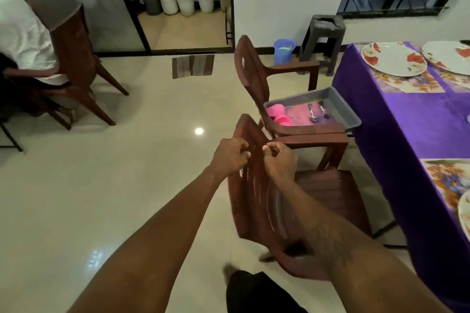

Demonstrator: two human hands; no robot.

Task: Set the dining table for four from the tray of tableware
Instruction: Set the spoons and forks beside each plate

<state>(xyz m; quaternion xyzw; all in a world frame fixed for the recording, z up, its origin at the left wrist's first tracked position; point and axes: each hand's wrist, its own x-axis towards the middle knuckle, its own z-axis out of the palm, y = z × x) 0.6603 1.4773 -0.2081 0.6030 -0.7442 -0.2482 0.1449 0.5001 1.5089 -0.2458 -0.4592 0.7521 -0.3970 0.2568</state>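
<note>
Two hands meet at the top of a brown chair (256,201) back. The left hand (230,157) has its fingers curled round the back's upper edge. The right hand (279,159) is balled tight just beside it, fingers and thumb wrapped on the top rail. The chair is tilted and blurred, with its seat facing the table (407,129).

Beyond it stands a far chair (254,79), and the grey tray (352,115) rests across its seat, one end just beside the table's edge. In the tray lie pink cups (278,115) at the left end and two spoons (318,112) side by side near the middle.

The table wears a purple cloth with flowered mats (412,84). Two flowered plates (394,58) sit on the mats at the far end, and the rim of another plate (465,213) shows at the right edge of the view on a nearer mat.

By the wall stand a dark stool (325,33) and a blue bin (283,51). Potted plants (185,0) line the doorway, with a doormat (193,66) on the floor before it. At the left, a person in white (23,33) sits on a third chair (76,58).
</note>
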